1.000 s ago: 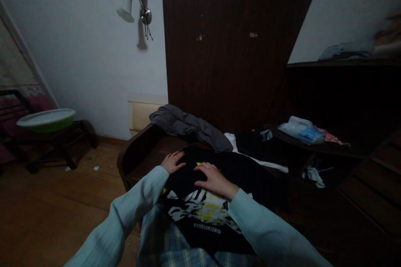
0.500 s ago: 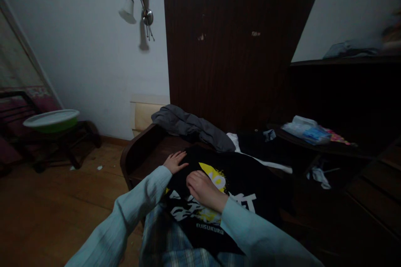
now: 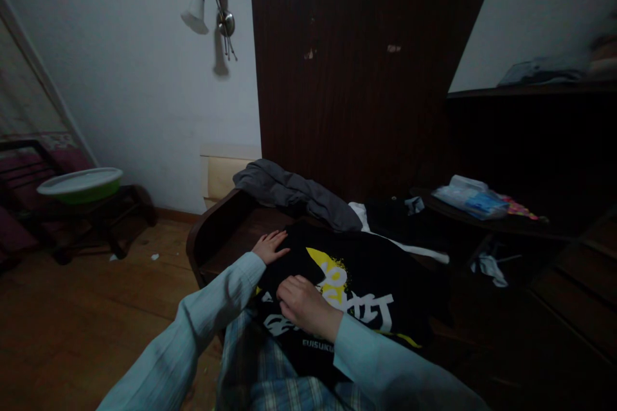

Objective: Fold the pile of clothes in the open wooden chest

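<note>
A black T-shirt (image 3: 385, 263) with a yellow and white print lies spread over the dark wooden seat and reaches toward my lap. My left hand (image 3: 270, 247) rests on its upper left part, fingers stretched out and apart. Just below and to the right, my right hand (image 3: 304, 303) is closed over the printed area, its fingers curled down on the cloth. It seems to pinch the fabric, though the fingertips are partly hidden. Beside it, black cloth folds over part of the yellow print.
A grey garment (image 3: 299, 196) lies along the back of the wooden seat (image 3: 216, 247). To the right, plastic packages (image 3: 472, 196) sit on a dark surface. A green basin with a pale top (image 3: 80, 185) stands on a chair at left. A lamp (image 3: 195, 13) hangs on the wall.
My right hand has moved slightly left and toward me across the print, uncovering more of the lettering on its right. A yellow edge now shows at the shirt's lower right. My left hand stays put.
</note>
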`<action>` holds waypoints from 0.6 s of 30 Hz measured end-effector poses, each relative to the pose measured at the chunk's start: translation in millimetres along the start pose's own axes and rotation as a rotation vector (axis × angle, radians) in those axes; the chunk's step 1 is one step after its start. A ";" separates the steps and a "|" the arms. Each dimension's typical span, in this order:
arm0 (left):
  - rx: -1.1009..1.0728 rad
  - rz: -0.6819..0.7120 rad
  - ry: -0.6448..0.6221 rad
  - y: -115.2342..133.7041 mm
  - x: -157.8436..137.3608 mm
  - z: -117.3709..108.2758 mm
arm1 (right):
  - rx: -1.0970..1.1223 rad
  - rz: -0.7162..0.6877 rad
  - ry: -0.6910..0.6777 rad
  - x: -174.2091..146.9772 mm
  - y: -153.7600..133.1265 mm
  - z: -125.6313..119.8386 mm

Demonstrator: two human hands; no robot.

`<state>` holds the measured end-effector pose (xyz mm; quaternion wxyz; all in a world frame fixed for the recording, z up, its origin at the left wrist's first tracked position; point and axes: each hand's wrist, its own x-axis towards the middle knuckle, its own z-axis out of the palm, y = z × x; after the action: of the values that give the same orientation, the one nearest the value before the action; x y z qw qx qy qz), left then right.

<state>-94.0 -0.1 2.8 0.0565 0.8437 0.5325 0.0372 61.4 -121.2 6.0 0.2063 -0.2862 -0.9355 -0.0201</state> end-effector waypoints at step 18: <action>0.149 0.141 -0.008 74.2 38.7 -16.6 | 0.072 0.891 0.100 -168.1 174.7 -143.5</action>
<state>-13.0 4.1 29.4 -0.0073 0.8811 0.4729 -0.0019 336.4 -86.2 56.2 0.2495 -0.6524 -0.7100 0.0894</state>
